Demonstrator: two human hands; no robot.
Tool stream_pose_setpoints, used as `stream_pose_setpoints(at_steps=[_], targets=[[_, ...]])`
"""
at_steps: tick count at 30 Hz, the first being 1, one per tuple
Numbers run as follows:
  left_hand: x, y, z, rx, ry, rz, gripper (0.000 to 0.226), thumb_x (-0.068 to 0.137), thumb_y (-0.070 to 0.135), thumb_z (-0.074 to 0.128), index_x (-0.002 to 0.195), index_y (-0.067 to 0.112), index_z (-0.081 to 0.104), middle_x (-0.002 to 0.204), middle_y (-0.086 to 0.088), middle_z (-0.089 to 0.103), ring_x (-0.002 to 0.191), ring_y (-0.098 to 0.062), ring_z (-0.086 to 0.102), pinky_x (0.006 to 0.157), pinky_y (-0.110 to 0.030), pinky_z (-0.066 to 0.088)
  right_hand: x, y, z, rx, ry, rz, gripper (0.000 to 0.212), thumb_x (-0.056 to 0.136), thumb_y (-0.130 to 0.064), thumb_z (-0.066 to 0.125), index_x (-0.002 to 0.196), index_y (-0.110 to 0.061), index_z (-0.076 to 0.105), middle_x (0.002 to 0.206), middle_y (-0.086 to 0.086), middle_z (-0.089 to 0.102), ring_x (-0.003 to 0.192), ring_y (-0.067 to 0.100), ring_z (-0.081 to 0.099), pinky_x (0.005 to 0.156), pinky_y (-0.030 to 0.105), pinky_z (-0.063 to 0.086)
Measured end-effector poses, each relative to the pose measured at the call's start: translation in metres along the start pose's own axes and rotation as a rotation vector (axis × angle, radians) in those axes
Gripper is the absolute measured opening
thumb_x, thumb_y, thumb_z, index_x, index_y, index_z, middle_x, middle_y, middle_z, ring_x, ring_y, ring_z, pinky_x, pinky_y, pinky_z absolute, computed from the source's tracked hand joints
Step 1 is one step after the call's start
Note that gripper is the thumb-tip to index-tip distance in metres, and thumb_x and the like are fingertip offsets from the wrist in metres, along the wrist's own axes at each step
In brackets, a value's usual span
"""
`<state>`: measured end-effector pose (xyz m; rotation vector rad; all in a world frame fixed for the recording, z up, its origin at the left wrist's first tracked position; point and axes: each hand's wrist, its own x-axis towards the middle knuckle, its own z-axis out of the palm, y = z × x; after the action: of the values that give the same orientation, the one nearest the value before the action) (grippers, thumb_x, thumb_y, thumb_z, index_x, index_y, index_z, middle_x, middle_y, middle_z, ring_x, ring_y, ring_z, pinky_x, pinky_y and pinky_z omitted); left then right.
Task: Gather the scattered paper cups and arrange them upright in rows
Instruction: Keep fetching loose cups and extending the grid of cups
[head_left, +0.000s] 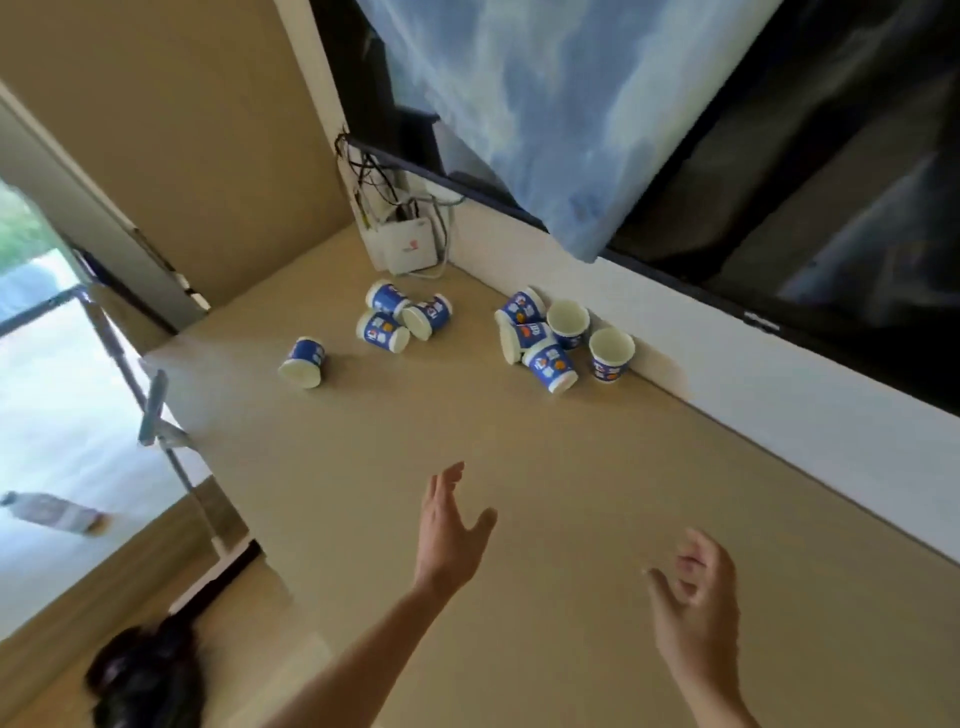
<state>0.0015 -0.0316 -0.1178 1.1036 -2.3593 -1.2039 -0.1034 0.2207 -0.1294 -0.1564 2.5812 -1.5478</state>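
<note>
Beige table (519, 493) against white wall (779, 395), dark screen (831, 234) above, bright window (47, 395) left.

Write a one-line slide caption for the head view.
Both empty hands, left hand and right hand, open above the table before scattered blue paper cups.

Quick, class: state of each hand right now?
Left hand: open, holding nothing.
Right hand: open, fingers loosely curled, holding nothing.
</note>
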Motion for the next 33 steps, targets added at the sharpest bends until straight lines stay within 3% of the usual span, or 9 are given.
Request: stream_pose_setpoints(at_steps=[3,7,12,18,20,23,26,29,33], targets=[[0.063,-0.032,-0.050,0.066,0.135,-0.065,0.065,0.080,0.023,0.075,0.137,0.014,0.044,0.130,-0.002,0.050,0.124,-0.020,0.045,0.104,-0.028,0.036,0.025,-0.035,0.049,-0.030,-0.089,-0.077,0.065,0.077,0.014,0.075,0.134,-0.002,0.050,0.115,0.021,0.057,0.093,0.025,0.058,0.079,0.005,0.044],[0.156,-0.067,-0.122,0.241,0.319,-0.107,0.061,0.079,0.027,0.071,0.133,0.013,0.045,0.131,-0.008,0.047,0.119,-0.028,0.041,0.105,-0.040,0.038,0.068,-0.079,0.111,-0.089,-0.185,-0.185,0.062,0.076,0.012,0.077,0.131,-0.003,0.051,0.117,0.014,0.054,0.100,0.030,0.059,0.082,0.013,0.044],[0.248,-0.091,-0.181,0.446,0.348,-0.123,0.062,0.080,0.034,0.069,0.134,0.018,0.043,0.138,-0.011,0.039,0.125,-0.034,0.037,0.104,-0.049,0.039,0.131,-0.115,0.172,-0.246,-0.236,-0.290,0.063,0.076,0.004,0.079,0.133,-0.001,0.051,0.122,0.019,0.055,0.111,0.034,0.057,0.097,0.044,0.047],[0.308,-0.113,-0.189,0.598,0.013,-0.164,0.055,0.093,0.053,0.050,0.142,0.030,0.043,0.160,-0.006,0.017,0.146,-0.038,0.013,0.108,-0.062,0.031,0.195,-0.127,0.205,-0.540,-0.280,-0.380,0.069,0.074,-0.002,0.079,0.136,0.001,0.048,0.136,0.021,0.050,0.129,0.039,0.046,0.108,0.049,0.040],[0.312,-0.119,-0.187,0.613,-0.082,-0.188,0.057,0.092,0.058,0.047,0.142,0.031,0.045,0.160,-0.005,0.016,0.141,-0.042,0.023,0.106,-0.057,0.039,0.205,-0.126,0.209,-0.609,-0.297,-0.378,0.072,0.075,-0.003,0.078,0.139,0.000,0.046,0.137,0.020,0.049,0.131,0.039,0.044,0.109,0.048,0.039],[0.306,-0.123,-0.179,0.672,-0.144,-0.146,0.052,0.092,0.057,0.047,0.138,0.034,0.049,0.157,-0.005,0.020,0.130,-0.046,0.036,0.100,-0.053,0.045,0.211,-0.124,0.215,-0.693,-0.266,-0.379,0.073,0.074,-0.009,0.079,0.139,-0.007,0.046,0.132,0.018,0.050,0.126,0.037,0.045,0.101,0.048,0.044],[0.292,-0.120,-0.168,0.661,-0.243,-0.106,0.050,0.092,0.049,0.048,0.141,0.038,0.045,0.158,-0.004,0.016,0.130,-0.044,0.034,0.102,-0.053,0.044,0.209,-0.124,0.219,-0.712,-0.212,-0.337,0.065,0.069,-0.021,0.086,0.121,-0.012,0.050,0.119,0.016,0.050,0.112,0.037,0.050,0.085,0.045,0.050],[0.273,-0.110,-0.154,0.733,-0.465,-0.061,0.064,0.089,0.047,0.049,0.149,0.039,0.027,0.160,-0.002,0.001,0.133,-0.043,0.029,0.104,-0.053,0.043,0.208,-0.124,0.223,-0.711,-0.192,-0.291,0.066,0.069,-0.032,0.089,0.116,-0.013,0.047,0.117,0.016,0.050,0.108,0.035,0.052,0.080,0.043,0.050],[0.247,-0.085,-0.141,0.822,-0.709,-0.069,0.099,0.077,0.051,0.062,0.155,0.035,0.003,0.160,0.004,-0.017,0.142,-0.039,0.015,0.105,-0.050,0.043,0.207,-0.127,0.230,-0.732,-0.188,-0.275,0.078,0.079,-0.030,0.082,0.144,-0.018,0.040,0.125,0.017,0.050,0.118,0.035,0.047,0.086,0.044,0.048]])
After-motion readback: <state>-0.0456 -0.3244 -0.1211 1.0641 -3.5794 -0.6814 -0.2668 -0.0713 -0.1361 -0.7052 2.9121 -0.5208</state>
